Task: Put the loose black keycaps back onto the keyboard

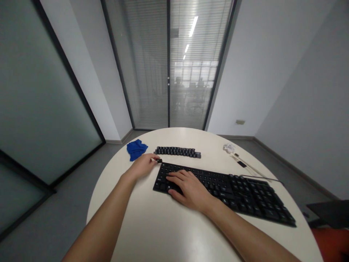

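Head view — keyboard (228, 189) lies beneath right fingers (178, 175).

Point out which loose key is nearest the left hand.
The single black key at the fingertips of the left hand, by the far left corner of the keyboard. The other loose keys sit grouped in rows farther back.

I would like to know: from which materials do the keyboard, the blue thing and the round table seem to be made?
Keyboard: probably black plastic, mostly dull, with faint highlights on the keys.
Blue thing: fabric by its look, matte, as its soft, crumpled folds suggest.
Round table: perhaps laminate or painted board; its smooth cream top softly reflects light, suggesting a satin finish.
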A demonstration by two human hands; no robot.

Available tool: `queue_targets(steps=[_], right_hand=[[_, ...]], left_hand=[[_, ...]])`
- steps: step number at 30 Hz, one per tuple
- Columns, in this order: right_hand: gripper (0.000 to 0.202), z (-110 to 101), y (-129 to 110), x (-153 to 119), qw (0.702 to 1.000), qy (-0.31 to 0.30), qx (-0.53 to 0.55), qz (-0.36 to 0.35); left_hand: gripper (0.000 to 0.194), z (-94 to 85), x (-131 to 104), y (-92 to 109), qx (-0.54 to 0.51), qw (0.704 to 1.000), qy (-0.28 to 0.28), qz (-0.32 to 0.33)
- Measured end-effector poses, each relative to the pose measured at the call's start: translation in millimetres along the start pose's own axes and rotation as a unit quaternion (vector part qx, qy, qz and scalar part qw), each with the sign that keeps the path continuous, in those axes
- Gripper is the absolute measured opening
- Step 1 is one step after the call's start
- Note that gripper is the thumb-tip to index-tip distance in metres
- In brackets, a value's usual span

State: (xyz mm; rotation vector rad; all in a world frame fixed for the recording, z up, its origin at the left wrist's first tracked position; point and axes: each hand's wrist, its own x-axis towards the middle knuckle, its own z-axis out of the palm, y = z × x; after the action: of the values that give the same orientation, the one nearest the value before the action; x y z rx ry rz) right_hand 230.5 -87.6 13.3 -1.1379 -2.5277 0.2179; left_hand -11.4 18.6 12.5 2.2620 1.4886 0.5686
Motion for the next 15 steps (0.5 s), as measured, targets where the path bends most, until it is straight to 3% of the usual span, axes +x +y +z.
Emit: queue_targets(steps=[3,9,15], right_hand=[[0.044,2,1,-1,1.0,0.003,0.0,0.002],[0.045,1,1,-1,1.0,0.0,0.0,0.006],[0.051,0,1,-2,1.0,-0.021,-0.001,-0.005]], left_hand=[[0.032,-11.9,-7,16,-0.056,0.994,-0.087,0.038],[0.029,-19.8,-15,30,-0.084,0.98,-0.176,0.049],[0.026,-19.5,-17,26,-0.083,0.975,-0.2,0.05]])
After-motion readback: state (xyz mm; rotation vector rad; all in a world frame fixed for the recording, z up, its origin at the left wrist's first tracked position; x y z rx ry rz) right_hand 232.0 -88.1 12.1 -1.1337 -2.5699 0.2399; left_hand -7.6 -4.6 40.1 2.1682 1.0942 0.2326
